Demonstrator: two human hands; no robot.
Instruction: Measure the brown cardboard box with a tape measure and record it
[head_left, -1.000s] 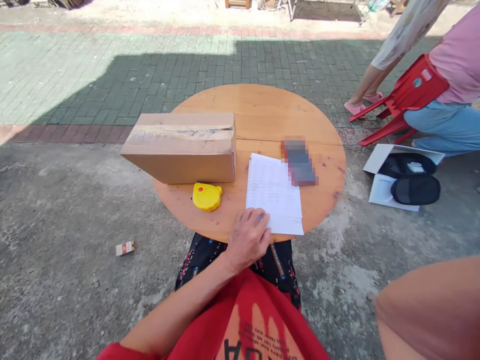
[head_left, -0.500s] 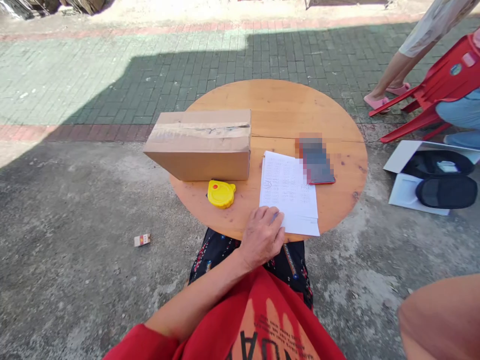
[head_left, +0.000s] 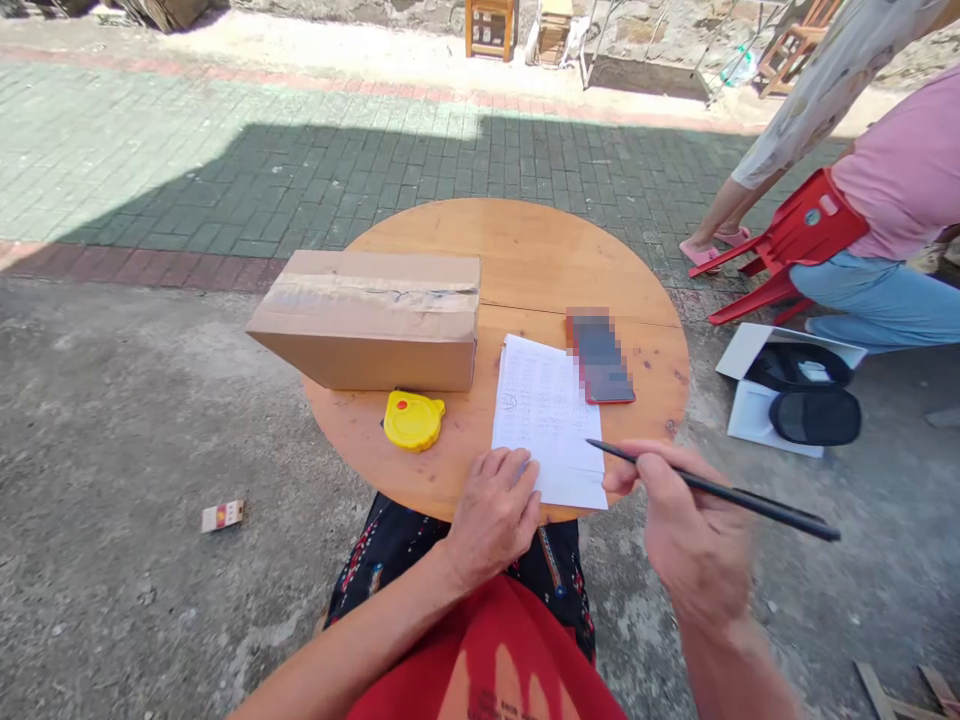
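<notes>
My left hand (head_left: 493, 515) lies over the lower left corner of the sheets of paper (head_left: 551, 405), its fingers loosely bent and resting on the paper and the table edge. A small bluish patch shows by its fingers; I cannot make out what it is. Between the thumb and fingers of my right hand (head_left: 686, 530) is a black pen (head_left: 757, 503), its tip pointing left over the lower right part of the top sheet. Rows of handwriting cover that sheet. A phone (head_left: 606, 362) with a red edge, partly pixelated, overlaps the paper's upper right.
On the round wooden table (head_left: 540, 235) stand a closed cardboard box (head_left: 375, 325) and a yellow round case (head_left: 412, 420) with a red button. An opened white box (head_left: 772, 425) with black pouches lies on the ground. Someone sits on a red plastic chair (head_left: 814, 225); another person stands beside.
My right hand has come into view from the right, holding the black pen over the paper. The view has tilted up and shifted right; my left hand stays on the paper.
</notes>
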